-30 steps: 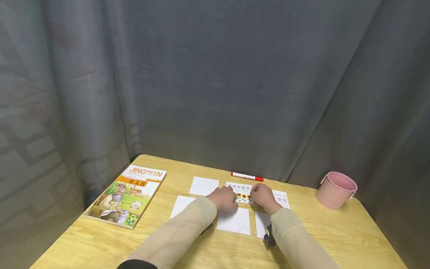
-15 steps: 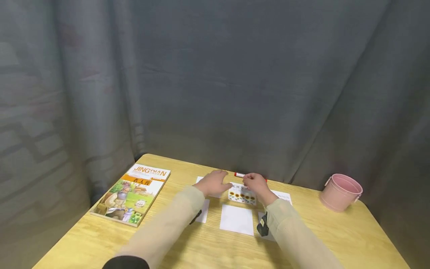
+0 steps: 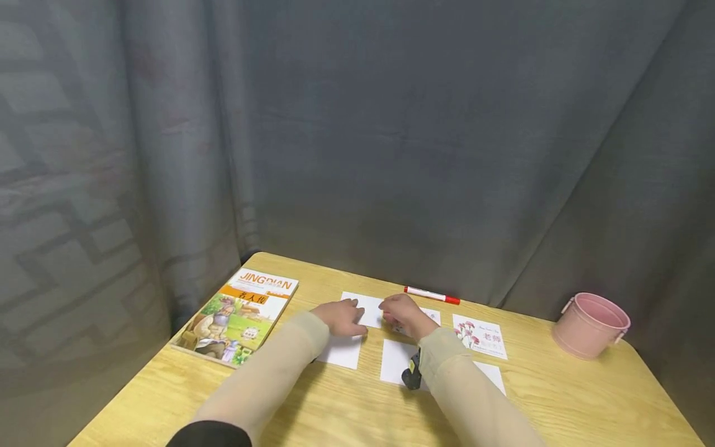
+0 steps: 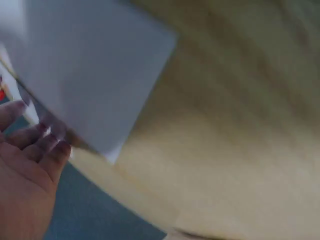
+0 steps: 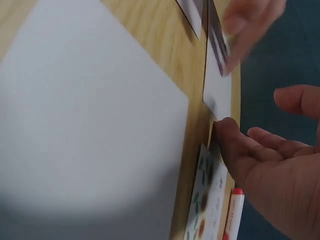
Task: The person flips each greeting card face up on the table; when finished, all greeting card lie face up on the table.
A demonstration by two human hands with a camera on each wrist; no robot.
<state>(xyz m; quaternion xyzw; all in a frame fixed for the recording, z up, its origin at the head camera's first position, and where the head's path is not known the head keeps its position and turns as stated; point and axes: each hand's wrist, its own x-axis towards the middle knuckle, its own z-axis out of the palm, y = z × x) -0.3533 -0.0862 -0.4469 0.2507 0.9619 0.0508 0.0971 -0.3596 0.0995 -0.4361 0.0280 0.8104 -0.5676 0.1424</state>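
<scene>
Six cards lie near the counter's far edge; your left hand, fingers flat, and right hand, seemingly pinching, meet on the far blank card. Near edge open.

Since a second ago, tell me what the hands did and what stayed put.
Both hands shifted left off the sunflower card: the left hand and right hand now touch the far blank white card. The red marker, book, pink bucket and carnation card stayed put.
</scene>
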